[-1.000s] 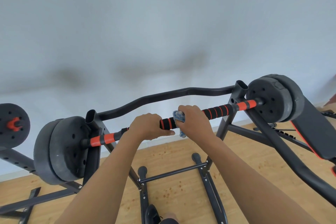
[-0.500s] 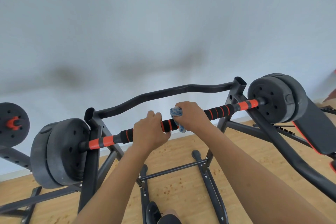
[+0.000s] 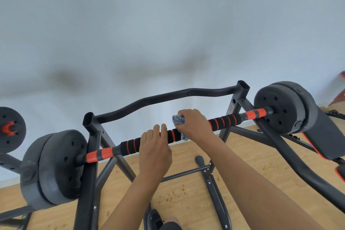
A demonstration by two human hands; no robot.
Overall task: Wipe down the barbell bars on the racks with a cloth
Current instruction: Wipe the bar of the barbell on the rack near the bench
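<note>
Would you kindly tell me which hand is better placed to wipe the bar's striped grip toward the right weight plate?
Right. The right hand holds the blue cloth against the bar, directly beside that striped grip; the left hand lies on the bar with no cloth.

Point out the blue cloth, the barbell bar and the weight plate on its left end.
blue cloth (image 3: 178,119): head view, bunched end sticking up.
barbell bar (image 3: 224,120): head view, striped foam grip.
left-end weight plate (image 3: 61,168): head view, flat inner face.
</note>
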